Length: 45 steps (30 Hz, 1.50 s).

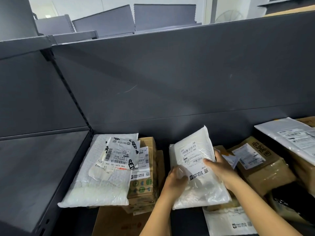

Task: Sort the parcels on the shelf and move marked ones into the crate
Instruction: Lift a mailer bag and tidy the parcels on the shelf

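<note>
A white plastic mailer parcel [192,160] with a printed barcode label is held up, tilted, above the shelf's parcels. My left hand [175,180] grips its lower left edge, fingers curled round the plastic. My right hand [219,165] grips its right edge, thumb on the label side and fingers behind. Left of it, a white bubble mailer [95,181] with a smaller labelled bag [119,153] on top lies over a brown carton [146,167]. No crate is in view.
Taped brown cartons [260,166] and a white mailer [289,135] lie at the right. Another white bag [226,220] and flat cardboard [115,222] sit at the front. The dark grey shelf back panel [170,82] rises behind; a neighbouring shelf bay [34,159] is at left.
</note>
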### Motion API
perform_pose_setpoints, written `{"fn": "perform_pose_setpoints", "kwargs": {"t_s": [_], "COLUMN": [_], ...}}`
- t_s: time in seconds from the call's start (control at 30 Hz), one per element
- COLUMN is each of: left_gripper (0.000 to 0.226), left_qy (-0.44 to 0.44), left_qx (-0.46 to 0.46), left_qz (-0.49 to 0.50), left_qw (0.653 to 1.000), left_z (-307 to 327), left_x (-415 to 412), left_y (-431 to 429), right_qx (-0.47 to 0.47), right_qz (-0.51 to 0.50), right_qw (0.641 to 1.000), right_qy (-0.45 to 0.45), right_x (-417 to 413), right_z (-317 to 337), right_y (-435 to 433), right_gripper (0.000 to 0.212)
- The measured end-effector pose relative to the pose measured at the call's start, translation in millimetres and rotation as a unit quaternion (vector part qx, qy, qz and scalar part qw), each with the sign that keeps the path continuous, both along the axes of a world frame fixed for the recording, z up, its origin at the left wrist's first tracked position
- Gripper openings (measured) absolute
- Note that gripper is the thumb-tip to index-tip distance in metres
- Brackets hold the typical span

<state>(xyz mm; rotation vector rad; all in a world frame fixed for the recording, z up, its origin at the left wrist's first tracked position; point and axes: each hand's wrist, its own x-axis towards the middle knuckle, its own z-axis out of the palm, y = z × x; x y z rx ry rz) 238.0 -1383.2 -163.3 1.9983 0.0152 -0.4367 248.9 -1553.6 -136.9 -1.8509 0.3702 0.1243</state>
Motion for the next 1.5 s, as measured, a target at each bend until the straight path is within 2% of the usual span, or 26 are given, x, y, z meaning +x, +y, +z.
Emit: {"fn": "perform_pose_setpoints", "kwargs": {"t_s": [0.2, 0.33, 0.4, 0.5, 0.7, 0.87, 1.07, 1.13, 1.17, 1.27, 1.37, 1.4, 1.5], "left_gripper": [0.062, 0.073, 0.086, 0.099, 0.094, 0.089, 0.084, 0.084, 0.084, 0.083, 0.083, 0.083, 0.083], "left_qy": [-0.014, -0.012, 0.002, 0.015, -0.004, 0.006, 0.004, 0.004, 0.003, 0.000, -0.004, -0.004, -0.009], "left_qx": [0.037, 0.053, 0.053, 0.069, 0.089, 0.132, 0.184, 0.185, 0.184, 0.181, 0.183, 0.184, 0.188], "left_qz": [-0.042, -0.081, -0.096, -0.105, -0.105, -0.134, -0.142, -0.137, -0.137, -0.140, -0.141, -0.140, -0.137], "left_qw": [0.998, 0.995, 0.994, 0.992, 0.990, 0.982, 0.973, 0.973, 0.973, 0.973, 0.973, 0.973, 0.972], "left_z": [-6.7, -15.4, -19.1, -23.4, -33.2, -41.2, -49.2, -50.3, -50.6, -52.4, -53.5, -54.7, -56.8], "left_x": [-2.7, -4.8, -6.2, -5.8, 1.2, 6.4, 8.2, 8.6, 9.0, 10.6, 10.6, 10.3, 9.0], "left_y": [-0.4, -6.2, -9.6, -14.0, -26.3, -38.7, -53.9, -55.8, -55.6, -53.3, -51.9, -51.7, -51.5], "right_qx": [-0.043, -0.066, -0.083, -0.105, -0.115, -0.102, -0.159, -0.229, -0.267, -0.357, -0.431, -0.435, -0.438], "right_qz": [0.054, 0.094, 0.105, 0.103, 0.122, 0.118, 0.093, 0.130, 0.165, 0.274, 0.303, 0.299, 0.263], "right_qw": [0.997, 0.993, 0.991, 0.989, 0.984, 0.985, 0.982, 0.964, 0.950, 0.893, 0.850, 0.849, 0.860], "right_qy": [0.015, 0.012, 0.026, 0.033, 0.060, 0.078, 0.043, 0.015, 0.006, 0.020, 0.025, 0.024, 0.001], "right_x": [11.3, 16.6, 17.9, 23.3, 25.0, 16.5, 2.5, -6.3, -11.1, -23.8, -28.7, -27.9, -26.1], "right_z": [-32.7, -55.8, -64.2, -71.4, -67.5, -70.9, -71.9, -76.8, -81.3, -98.5, -107.3, -112.1, -126.8], "right_y": [24.4, 47.3, 52.8, 50.2, 35.9, 15.9, -16.1, -24.6, -27.9, -31.0, -25.1, -24.7, -24.8], "right_gripper": [0.027, 0.043, 0.053, 0.057, 0.041, 0.050, 0.032, 0.031, 0.039, 0.084, 0.113, 0.115, 0.090]}}
